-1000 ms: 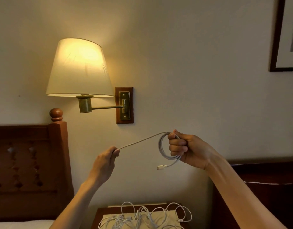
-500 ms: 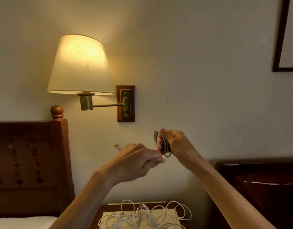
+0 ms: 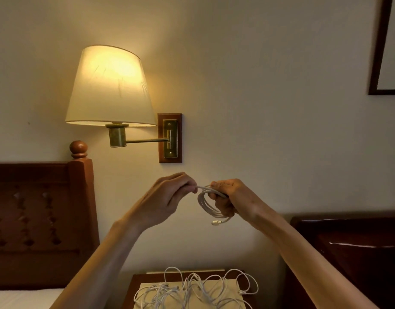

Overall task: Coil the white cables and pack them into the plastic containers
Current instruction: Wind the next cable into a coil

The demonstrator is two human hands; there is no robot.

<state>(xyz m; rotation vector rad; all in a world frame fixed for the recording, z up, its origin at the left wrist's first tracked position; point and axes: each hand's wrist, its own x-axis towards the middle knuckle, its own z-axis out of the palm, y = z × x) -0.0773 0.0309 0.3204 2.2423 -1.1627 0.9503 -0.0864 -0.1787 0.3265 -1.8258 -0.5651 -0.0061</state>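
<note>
Two hands up at chest height in front of the wall, both on one white cable. Right hand (image 3: 231, 198) has its grip curled round a coil of cable (image 3: 211, 206), several loops stacked, hanging below the fingers; a connector end (image 3: 215, 223) dangles loose at the bottom of the coil. Left hand (image 3: 169, 195) pinches the free tail (image 3: 201, 187) right at the top of the coil, fingertips nearly touching the right hand's.

Step in hand, as I read it: finishing the coil, last short tail being wrapped or tucked. Next move likely calls for securing that tail round the loops so they do not spring apart, then lowering the bundle to pack it. No plastic containers are visible, so where it goes cannot be told.

Remaining work: tangled pile of white cables (image 3: 192, 291) on the worktop (image 3: 136, 284) at the bottom middle of view, spread toward its far and right edges, one loop (image 3: 250, 284) reaching close to the far right corner. Lots uncoiled, task early to midway.

Room: open air around both hands, wall lamp (image 3: 110, 85) well above left, headboard (image 3: 36, 219) to the left, dark furniture (image 3: 348, 253) to the right. Lowering straight down lands on the pile; snag risk there.
</note>
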